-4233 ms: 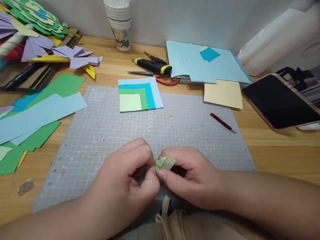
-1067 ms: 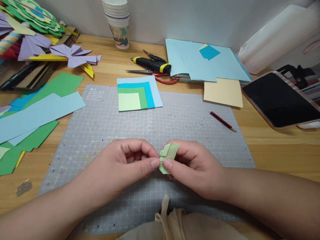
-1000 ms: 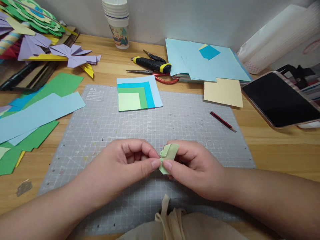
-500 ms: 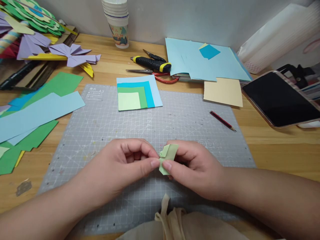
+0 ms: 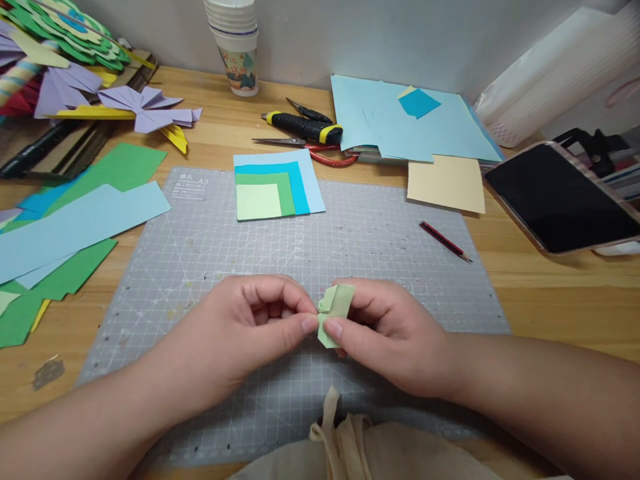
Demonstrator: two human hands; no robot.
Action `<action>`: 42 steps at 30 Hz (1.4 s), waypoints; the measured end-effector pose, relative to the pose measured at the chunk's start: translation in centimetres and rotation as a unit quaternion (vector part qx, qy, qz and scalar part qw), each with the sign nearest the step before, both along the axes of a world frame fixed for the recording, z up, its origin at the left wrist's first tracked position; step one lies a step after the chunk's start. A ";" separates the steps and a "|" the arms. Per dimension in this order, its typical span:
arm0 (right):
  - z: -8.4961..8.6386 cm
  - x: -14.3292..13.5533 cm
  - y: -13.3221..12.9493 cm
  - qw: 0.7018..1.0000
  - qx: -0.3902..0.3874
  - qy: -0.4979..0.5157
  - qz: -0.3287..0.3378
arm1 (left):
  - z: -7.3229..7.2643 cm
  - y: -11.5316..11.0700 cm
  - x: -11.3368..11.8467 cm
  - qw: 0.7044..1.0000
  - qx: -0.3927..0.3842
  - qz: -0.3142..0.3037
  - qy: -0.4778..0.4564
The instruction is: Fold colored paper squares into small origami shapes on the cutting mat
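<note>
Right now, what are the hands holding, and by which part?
A small folded light green paper piece. The left hand and right hand pinch its lower middle between thumbs and fingers, above the cutting mat.

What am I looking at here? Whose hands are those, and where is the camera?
The camera sits on a person's head and looks down at their desk, so you see their own two hands from above. The left hand and the right hand pinch a small folded piece of light green paper between the fingertips, just above a grey cutting mat with a grid on it. Farther back on the mat lies a stack of paper squares, blue and green, each smaller than the one under it. A red pencil lies to the right. Behind are scissors, a black and yellow tool, paper cups, light blue sheets and a phone.
</note>
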State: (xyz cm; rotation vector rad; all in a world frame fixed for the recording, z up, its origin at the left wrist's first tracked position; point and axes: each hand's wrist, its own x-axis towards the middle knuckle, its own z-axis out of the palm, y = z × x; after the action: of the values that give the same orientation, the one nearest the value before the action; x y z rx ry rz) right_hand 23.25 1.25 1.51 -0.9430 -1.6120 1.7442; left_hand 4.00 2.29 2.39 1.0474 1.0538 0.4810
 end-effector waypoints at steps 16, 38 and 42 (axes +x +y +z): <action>0.2 -0.1 -0.1 0.999 -0.051 -0.001 0.010 | 0.6 -0.6 0.7 0.994 0.108 0.001 0.011; 0.3 0.7 0.3 0.957 -0.280 0.074 0.005 | 0.1 -0.8 -0.5 0.983 0.181 -0.008 -0.007; 0.7 0.7 -0.4 0.996 -0.027 -0.014 -0.089 | -0.1 -0.9 -0.3 0.994 0.109 -0.006 0.018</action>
State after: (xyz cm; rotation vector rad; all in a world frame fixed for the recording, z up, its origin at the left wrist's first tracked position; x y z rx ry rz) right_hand 23.92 0.82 2.21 -1.1068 -1.4559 1.6658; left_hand 3.72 1.37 2.33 1.2591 1.0412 0.5793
